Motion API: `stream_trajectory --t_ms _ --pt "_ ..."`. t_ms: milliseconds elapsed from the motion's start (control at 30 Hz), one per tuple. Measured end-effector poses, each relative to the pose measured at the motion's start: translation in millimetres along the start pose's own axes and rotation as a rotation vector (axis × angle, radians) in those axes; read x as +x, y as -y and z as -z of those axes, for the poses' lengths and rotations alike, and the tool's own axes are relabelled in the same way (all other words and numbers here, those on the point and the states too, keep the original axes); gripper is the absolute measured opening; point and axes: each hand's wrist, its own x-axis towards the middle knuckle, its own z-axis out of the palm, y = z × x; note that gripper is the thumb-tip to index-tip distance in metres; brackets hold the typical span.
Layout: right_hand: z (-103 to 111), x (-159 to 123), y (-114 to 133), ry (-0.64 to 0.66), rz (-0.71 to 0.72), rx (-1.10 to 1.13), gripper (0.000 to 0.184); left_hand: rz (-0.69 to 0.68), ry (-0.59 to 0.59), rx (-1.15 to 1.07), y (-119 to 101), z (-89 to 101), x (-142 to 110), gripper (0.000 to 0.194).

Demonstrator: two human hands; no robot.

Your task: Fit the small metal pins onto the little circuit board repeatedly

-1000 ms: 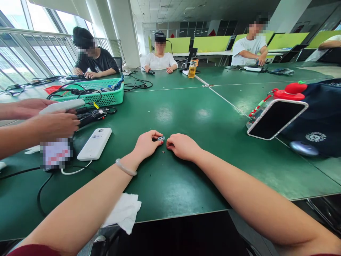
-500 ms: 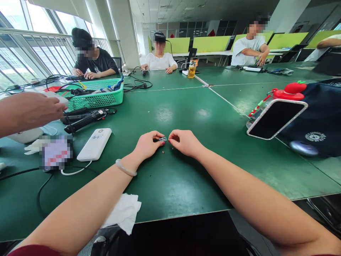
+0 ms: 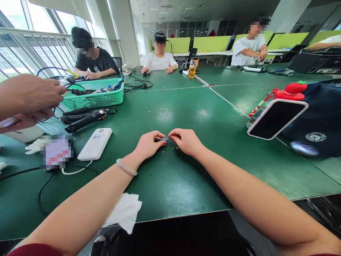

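Observation:
My left hand (image 3: 147, 144) is closed in a pinch on a small circuit board (image 3: 164, 139), dark with fine white markings, just above the table. The right hand (image 3: 186, 140) is pinched too, its fingertips at the board's right end. Whether they hold anything tiny or only touch the board, I cannot tell. Below the right fingers lies a small dark oblong part (image 3: 175, 148) with light ends. A tiny light piece (image 3: 163, 152) rests to its left on the green table (image 3: 173, 188).
A white power bank (image 3: 95, 144) with a cable lies left, near black handheld devices (image 3: 86, 120) and a green basket (image 3: 96, 99). A co-worker's hands (image 3: 29, 94) reach in from the left. A phone (image 3: 277, 119) leans at right; a tissue (image 3: 124, 211) lies near the front edge.
My right fingers have moved slightly left onto the board's end, uncovering the oblong part. The co-worker's hand at left has risen and a second one shows. A black object has appeared far right.

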Motion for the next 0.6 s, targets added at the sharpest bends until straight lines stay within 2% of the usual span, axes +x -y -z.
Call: stream_trajectory --t_ms 100,233,400,600 --pt "0.4 -1.0 1.3 -0.026 0.009 0.026 0.013 -0.005 -0.003 -0.035 2.1 -0.8 0.8 0.025" --pt "-1.5 -1.4 1.8 -0.061 0.037 0.060 0.009 0.010 0.030 -0.200 5.2 -2.4 2.6 0.029" --pt "-4.3 -1.1 -1.1 -0.053 0.060 0.102 0.005 0.009 0.054 -0.306 2.4 -2.2 2.3 0.028" --pt "-4.4 -0.6 -5.9 -0.059 0.071 0.145 0.004 0.083 0.077 -0.414 -4.3 -0.8 0.0 0.029"
